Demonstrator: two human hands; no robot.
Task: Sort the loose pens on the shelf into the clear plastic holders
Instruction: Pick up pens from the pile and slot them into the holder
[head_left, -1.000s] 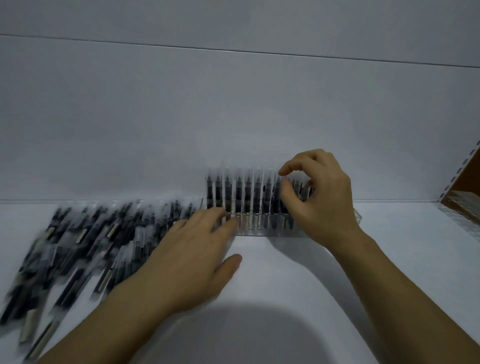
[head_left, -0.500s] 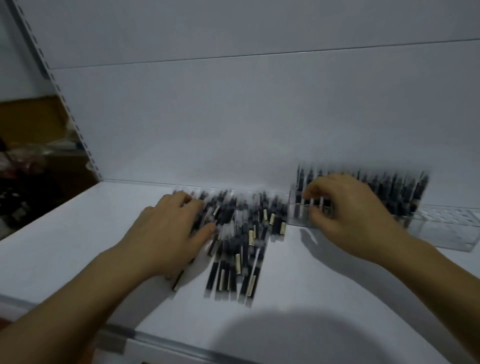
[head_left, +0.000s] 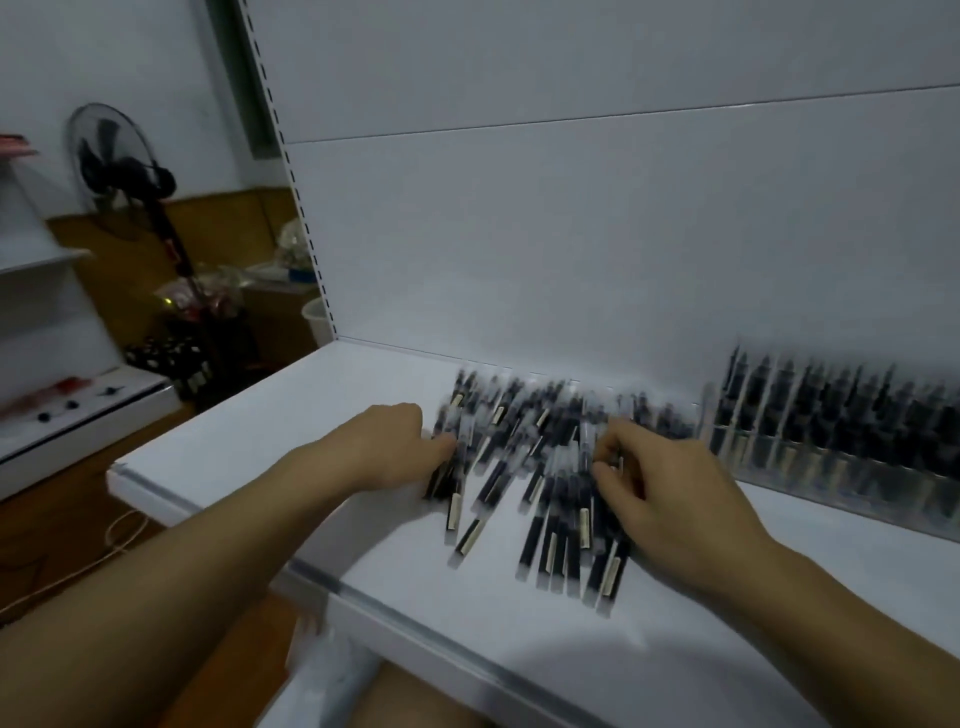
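A heap of loose black pens (head_left: 540, 467) with clear caps lies on the white shelf (head_left: 311, 415), blurred by motion. My left hand (head_left: 400, 447) sits at the heap's left edge with its fingers bent down onto the pens; the blur hides whether it holds any. My right hand (head_left: 665, 493) is over the heap's right side, thumb and forefinger curled and pinching a pen. To the right, against the back wall, stands the clear plastic holder (head_left: 841, 467) with several pens upright in its slots.
The shelf's front edge (head_left: 415, 629) runs diagonally below my arms. A white back panel (head_left: 571, 234) rises behind the pens. Off the shelf to the left are a standing fan (head_left: 111, 156), a white counter (head_left: 78, 410) and clutter on the floor.
The view has swung left and the holder now sits at the far right. My right hand left the holder and came onto the loose heap. My left hand's fingers have curled at the heap's left edge.
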